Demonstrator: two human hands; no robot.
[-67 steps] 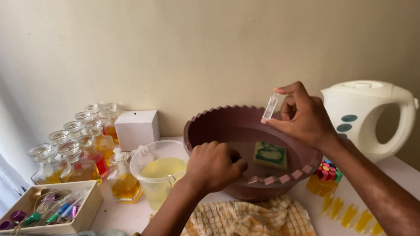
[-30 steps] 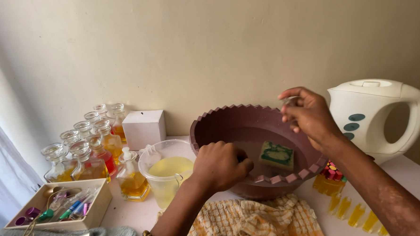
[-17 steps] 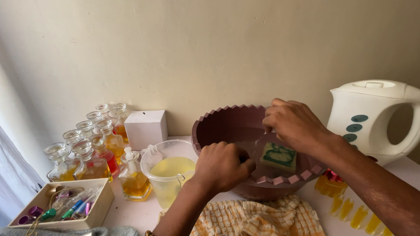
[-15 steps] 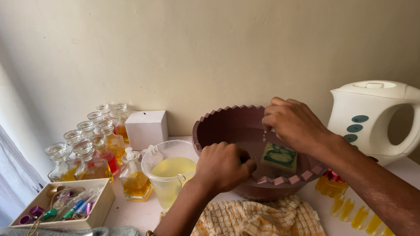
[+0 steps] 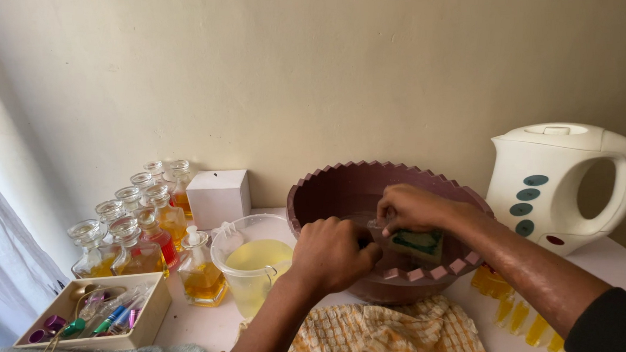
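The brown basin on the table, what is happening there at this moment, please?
A person works with both hands inside the round brown plastic basin. The right hand pinches a small clear thing just above a green and yellow sponge lying in the basin. The left hand is closed at the near rim; what it holds is hidden. A clear jug of yellow liquid stands left of the basin, a white electric kettle to its right.

Both hands are working inside the basin (image 5: pixel 326 191): the left hand (image 5: pixel 332 253) is gripping its near rim, the right hand (image 5: pixel 411 208) is pressing beside the sponge (image 5: pixel 417 242).
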